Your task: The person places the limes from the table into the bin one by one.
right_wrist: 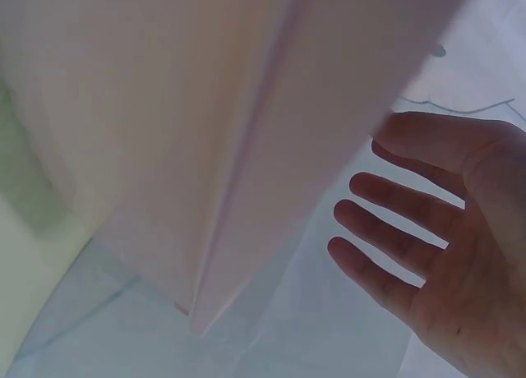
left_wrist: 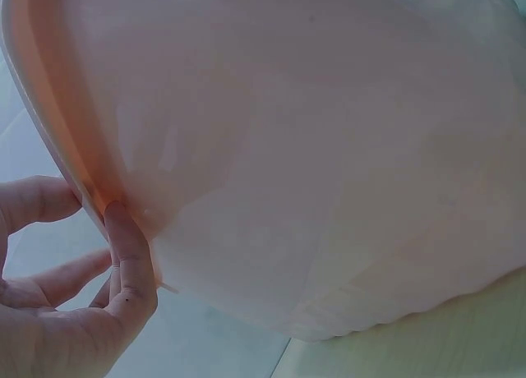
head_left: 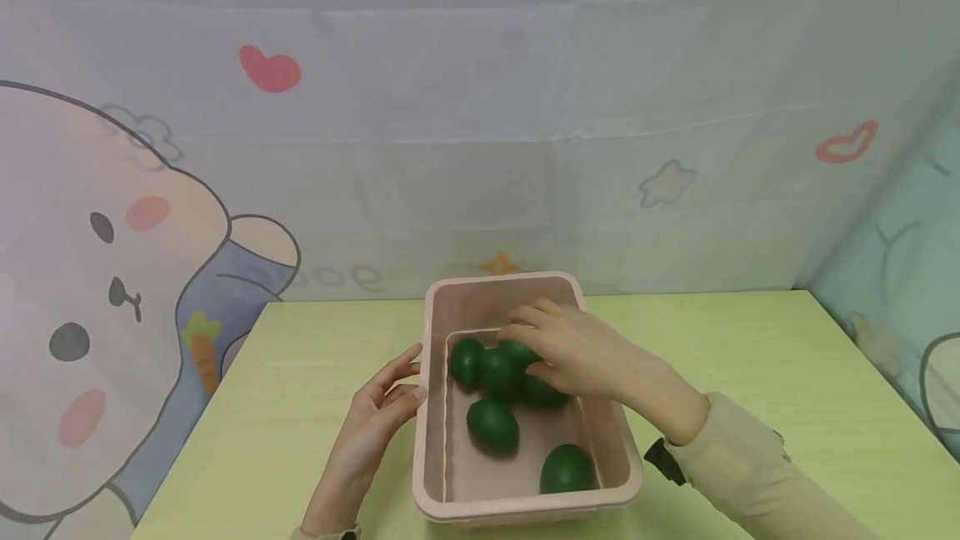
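Note:
A pale pink plastic bin (head_left: 525, 513) stands on the table in the head view. Inside lie several dark green, oval avocados (head_left: 492, 427); most are grouped toward the back and another avocado (head_left: 567, 469) is at the near right corner. At the bin's left side, my left hand (head_left: 382, 398) pinches the rim between thumb and fingers, as the left wrist view shows at the rim (left_wrist: 49, 140). My right hand (head_left: 573, 348) reaches over the right wall, above the back avocados. In the right wrist view its fingers (right_wrist: 386, 222) are spread and nothing shows between them; the bin wall hides the avocados there.
The light yellow-green table (head_left: 720, 357) extends to both sides of the bin. Behind it hangs a pale cloth backdrop (head_left: 465, 107) printed with hearts and a large cartoon animal at the left. A dark strap (head_left: 665, 461) shows at the right sleeve.

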A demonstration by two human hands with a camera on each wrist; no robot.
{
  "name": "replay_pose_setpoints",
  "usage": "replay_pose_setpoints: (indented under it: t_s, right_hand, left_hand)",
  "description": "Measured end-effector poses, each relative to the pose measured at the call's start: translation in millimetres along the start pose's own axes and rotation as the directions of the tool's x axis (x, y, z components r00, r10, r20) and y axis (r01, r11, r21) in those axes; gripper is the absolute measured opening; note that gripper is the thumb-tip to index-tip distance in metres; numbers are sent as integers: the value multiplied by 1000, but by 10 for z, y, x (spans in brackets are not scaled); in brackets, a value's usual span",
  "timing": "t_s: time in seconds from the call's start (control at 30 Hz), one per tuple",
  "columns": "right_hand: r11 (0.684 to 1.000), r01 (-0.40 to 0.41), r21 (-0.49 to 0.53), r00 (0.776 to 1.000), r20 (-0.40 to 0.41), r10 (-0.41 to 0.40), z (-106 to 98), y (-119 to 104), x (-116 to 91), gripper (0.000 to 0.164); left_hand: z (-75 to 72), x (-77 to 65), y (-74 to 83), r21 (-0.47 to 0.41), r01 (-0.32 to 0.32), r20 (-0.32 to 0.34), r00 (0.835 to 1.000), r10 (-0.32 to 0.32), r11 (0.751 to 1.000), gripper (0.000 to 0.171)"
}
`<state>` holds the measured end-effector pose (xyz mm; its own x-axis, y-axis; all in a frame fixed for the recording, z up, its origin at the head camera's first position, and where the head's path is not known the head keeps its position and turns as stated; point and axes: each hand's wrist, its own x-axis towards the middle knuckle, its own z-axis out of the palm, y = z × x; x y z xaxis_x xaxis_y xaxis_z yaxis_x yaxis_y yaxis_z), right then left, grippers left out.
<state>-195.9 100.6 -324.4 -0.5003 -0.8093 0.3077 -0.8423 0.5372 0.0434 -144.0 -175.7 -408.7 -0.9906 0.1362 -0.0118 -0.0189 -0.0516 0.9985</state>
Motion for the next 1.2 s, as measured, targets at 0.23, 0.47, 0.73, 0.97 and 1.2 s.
replay_pose_setpoints:
  t_s: [0.23,0.47,0.73,0.97,1.2]
  right_hand:
    - [1000,-8,9,1000,-24,8,0,11,-54,48]
    - [998,-49,31,999,-15,50,-36,24,-102,47]
    - [992,-121,42,992,-24,122,-91,58,-168,42]
    - [985,-166,43,984,-60,169,-101,89,-275,41]
    - [978,-201,57,973,-104,206,-120,117,-395,46]
  left_hand:
    - [18,7,-1,-6,7,-4,1000,-7,1000,56]
    - [22,-7,54,29,-3,-18,1000,3,1000,54]
    - [9,-16,124,65,38,-56,998,-34,997,53]
    - [-8,7,183,196,42,-103,994,-22,980,52]
    - [-2,20,273,354,13,-137,990,38,935,52]
